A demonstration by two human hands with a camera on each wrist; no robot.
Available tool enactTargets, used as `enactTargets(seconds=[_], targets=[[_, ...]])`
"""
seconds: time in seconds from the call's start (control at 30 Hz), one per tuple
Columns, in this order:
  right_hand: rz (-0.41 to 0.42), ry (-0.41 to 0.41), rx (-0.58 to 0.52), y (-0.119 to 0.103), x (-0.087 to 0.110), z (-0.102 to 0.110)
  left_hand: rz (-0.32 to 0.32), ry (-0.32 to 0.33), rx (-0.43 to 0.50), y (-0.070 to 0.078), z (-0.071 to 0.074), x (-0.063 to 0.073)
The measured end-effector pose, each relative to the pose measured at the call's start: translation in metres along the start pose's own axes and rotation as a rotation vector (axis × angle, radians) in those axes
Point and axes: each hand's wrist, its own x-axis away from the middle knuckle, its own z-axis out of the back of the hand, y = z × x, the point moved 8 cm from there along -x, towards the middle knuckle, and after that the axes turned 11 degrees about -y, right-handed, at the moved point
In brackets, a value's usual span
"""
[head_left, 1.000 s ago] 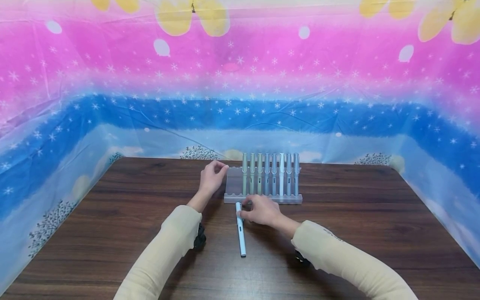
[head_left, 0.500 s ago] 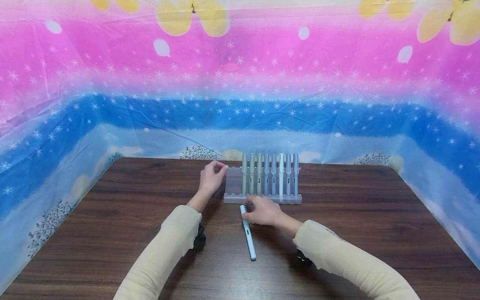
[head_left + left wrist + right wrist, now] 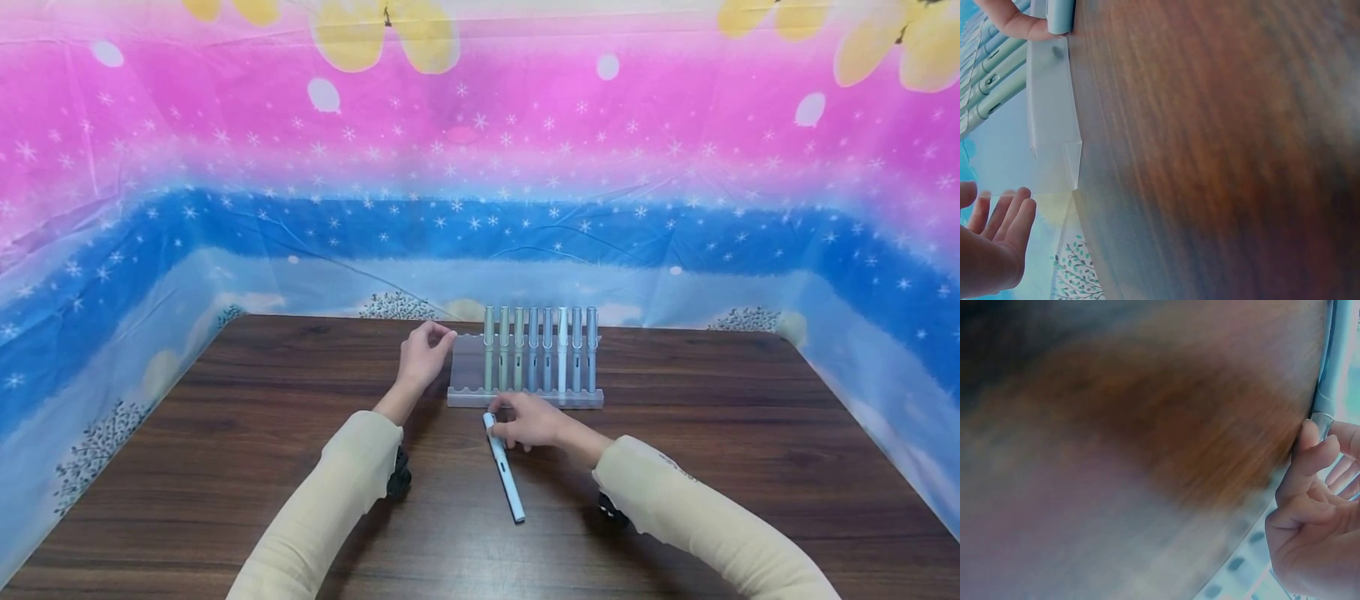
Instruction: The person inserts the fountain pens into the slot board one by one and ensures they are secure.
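My right hand [image 3: 531, 419] pinches a capped pale-blue pen [image 3: 507, 479] near its upper end, thumb and fingertips at the cap. The pen slants just in front of the clear plastic pen rack [image 3: 468, 360], its lower end pointing toward me and to the right. In the right wrist view, the pen [image 3: 1335, 353] passes the fingertips at the right edge. My left hand [image 3: 422, 357] grips the rack's upper left corner between thumb and fingers. Green, blue-grey and white pens [image 3: 533, 350] stand side by side in the rack; its left slots hold none.
The rack sits toward the back of a dark wood-grain table [image 3: 262, 433]. Behind and beside the table hangs a printed cloth [image 3: 375, 225] in pink and blue. Both forearms wear cream sleeves [image 3: 330, 492].
The pen's lower end has swung to the right, so the pen now slants instead of lying nearly straight. My right hand has shifted slightly right with it; the left hand has stayed at the rack.
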Motion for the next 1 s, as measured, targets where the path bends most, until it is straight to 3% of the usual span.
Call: enactTargets(seconds=[0.4, 0.6, 0.83, 1.0], targets=[[-0.003, -0.018, 0.023, -0.006, -0.004, -0.003, -0.003, 0.002, 0.004, 0.000, 0.000, 0.000], [-0.018, 0.003, 0.126, -0.010, -0.005, -0.004, 0.007, -0.005, 0.002, -0.001, 0.000, 0.000], [-0.013, 0.078, 0.366, -0.018, -0.003, -0.003, -0.001, 0.006, -0.004, -0.001, -0.001, -0.001], [-0.006, 0.088, 0.351, -0.019, -0.002, -0.001, -0.009, 0.021, -0.023, 0.000, 0.000, -0.001]])
